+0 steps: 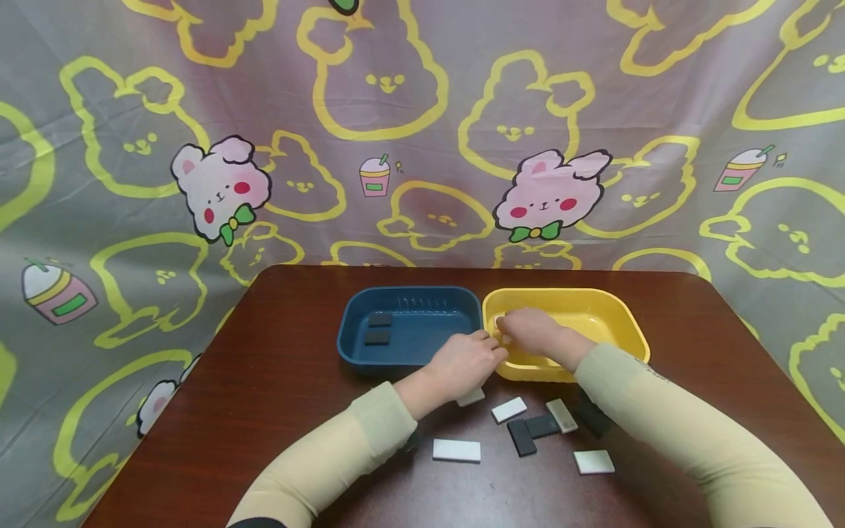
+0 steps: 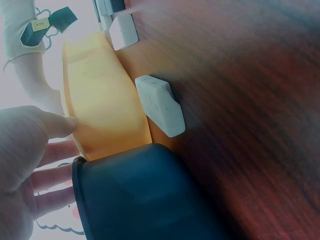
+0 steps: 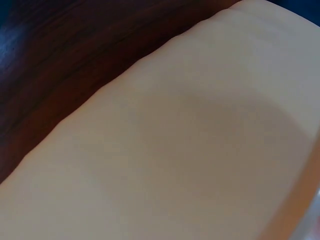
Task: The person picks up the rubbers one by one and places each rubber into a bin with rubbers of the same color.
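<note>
In the head view, the left hand (image 1: 466, 361) is at the near left corner of the yellow container (image 1: 568, 372), beside the blue container (image 1: 475, 301). The left wrist view shows its thumb over the yellow rim (image 2: 67, 100) and its fingers behind it, gripping the edge. Inside the yellow container's left end, the right hand (image 1: 533, 331) pinches a white tile (image 1: 498, 321), partly hidden by the fingers. Sleeve and container fill much of the right wrist view, where the hand cannot be made out.
Two dark tiles (image 1: 378, 328) lie in the blue container. Nearer on the brown table (image 1: 277, 381) are white tiles (image 1: 456, 450) and black tiles (image 1: 521, 438), some touching, some partly under the forearms. A patterned cloth (image 1: 422, 147) hangs behind.
</note>
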Available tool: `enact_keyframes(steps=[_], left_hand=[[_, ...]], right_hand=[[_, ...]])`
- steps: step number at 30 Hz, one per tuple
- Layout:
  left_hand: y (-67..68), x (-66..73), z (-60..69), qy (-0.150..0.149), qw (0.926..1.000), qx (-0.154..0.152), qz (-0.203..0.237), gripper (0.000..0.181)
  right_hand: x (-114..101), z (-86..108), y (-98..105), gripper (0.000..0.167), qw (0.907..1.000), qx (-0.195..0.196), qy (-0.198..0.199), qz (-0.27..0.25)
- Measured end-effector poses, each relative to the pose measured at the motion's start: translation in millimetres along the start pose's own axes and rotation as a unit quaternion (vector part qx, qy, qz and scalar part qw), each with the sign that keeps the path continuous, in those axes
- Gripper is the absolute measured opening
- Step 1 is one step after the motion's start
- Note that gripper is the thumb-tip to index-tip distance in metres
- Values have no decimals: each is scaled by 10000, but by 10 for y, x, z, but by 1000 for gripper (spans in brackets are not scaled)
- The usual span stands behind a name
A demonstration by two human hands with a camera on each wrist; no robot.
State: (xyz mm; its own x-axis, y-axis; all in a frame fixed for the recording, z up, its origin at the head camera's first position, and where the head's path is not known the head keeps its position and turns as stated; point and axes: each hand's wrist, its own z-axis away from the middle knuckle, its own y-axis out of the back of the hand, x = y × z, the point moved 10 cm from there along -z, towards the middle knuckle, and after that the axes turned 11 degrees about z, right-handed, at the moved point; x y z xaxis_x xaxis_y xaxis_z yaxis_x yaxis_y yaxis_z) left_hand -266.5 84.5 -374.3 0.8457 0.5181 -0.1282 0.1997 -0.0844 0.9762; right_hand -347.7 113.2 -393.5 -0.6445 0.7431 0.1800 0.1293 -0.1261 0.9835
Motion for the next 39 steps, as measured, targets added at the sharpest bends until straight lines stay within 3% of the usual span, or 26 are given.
enact_keyframes(steps=[5, 9, 14, 22, 27, 33, 39], left_hand=[[-4, -4, -1, 47, 10000, -51, 49, 17], [-3, -9, 0, 96, 9998, -120, 113, 17], [-17, -14, -2, 99, 9998, -148, 103, 17], [13, -4, 4, 34, 9999, 90, 101, 16], [8, 0, 5, 51, 9999, 59, 142, 16], [3, 0, 3, 63, 9999, 38, 134, 16], [14, -6, 0, 53, 9998, 80, 161, 15]], right_hand=[[91, 54, 27, 10, 9997, -194, -170, 51], [156, 164, 166, 17, 9997, -127, -170, 124], [293, 368, 328, 24, 9989, -73, -469, -23], [464, 815, 646, 27, 9949, 393, -925, -90], [586, 1133, 782, 27, 9890, 695, -1303, -121], [716, 1537, 813, 29, 9796, 863, -1799, -221], [733, 1882, 816, 27, 9721, 1262, -1961, -244]])
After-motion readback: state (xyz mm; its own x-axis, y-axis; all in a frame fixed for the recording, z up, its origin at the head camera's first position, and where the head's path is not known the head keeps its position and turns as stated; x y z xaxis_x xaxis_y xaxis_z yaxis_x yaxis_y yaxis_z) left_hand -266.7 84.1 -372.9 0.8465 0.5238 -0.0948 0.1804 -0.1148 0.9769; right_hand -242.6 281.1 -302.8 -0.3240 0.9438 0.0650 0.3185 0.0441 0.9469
